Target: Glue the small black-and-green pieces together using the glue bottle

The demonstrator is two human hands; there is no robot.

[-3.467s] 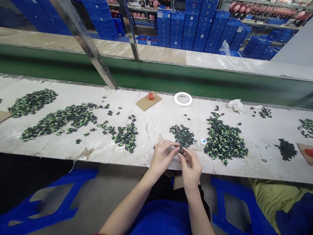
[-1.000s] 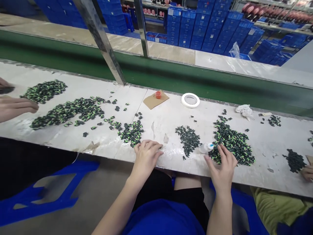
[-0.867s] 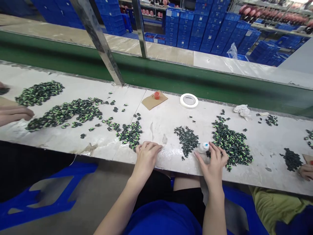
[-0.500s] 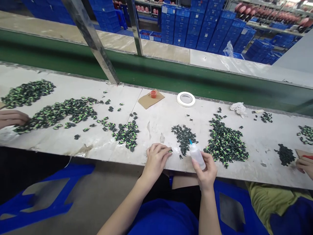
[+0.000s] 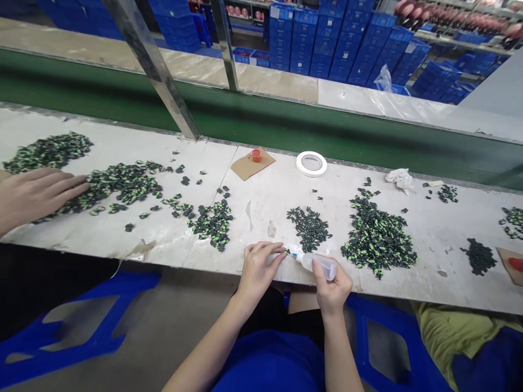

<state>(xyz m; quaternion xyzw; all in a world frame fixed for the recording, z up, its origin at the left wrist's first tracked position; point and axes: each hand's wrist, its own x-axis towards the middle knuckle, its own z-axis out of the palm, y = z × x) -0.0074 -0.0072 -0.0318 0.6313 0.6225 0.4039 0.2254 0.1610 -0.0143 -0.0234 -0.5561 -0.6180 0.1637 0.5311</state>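
Between thumb and fingertips, my left hand (image 5: 261,268) pinches a small black-and-green part (image 5: 287,251) near the table's front edge. My right hand (image 5: 333,286) is wrapped round a translucent squeeze bottle (image 5: 321,265), tilted to the left. The bottle's blue tip (image 5: 294,255) is at the small part; whether they touch I cannot tell. Just behind the bottle lies a heap of small black pieces (image 5: 309,226). To its right spreads a larger pile of black-and-green parts (image 5: 378,237).
More black-and-green parts (image 5: 212,224) lie to the left, where a co-worker's hand (image 5: 41,193) rests on a long pile. At the back are a red cup (image 5: 256,155) on cardboard (image 5: 245,170), a white tape roll (image 5: 301,167) and crumpled tissue (image 5: 399,178).
My right hand has swung the bottle from upright-leaning to nearly level, bringing its tip left to the small part. The left co-worker's hand moved right over the pile; the right co-worker's hand left view.
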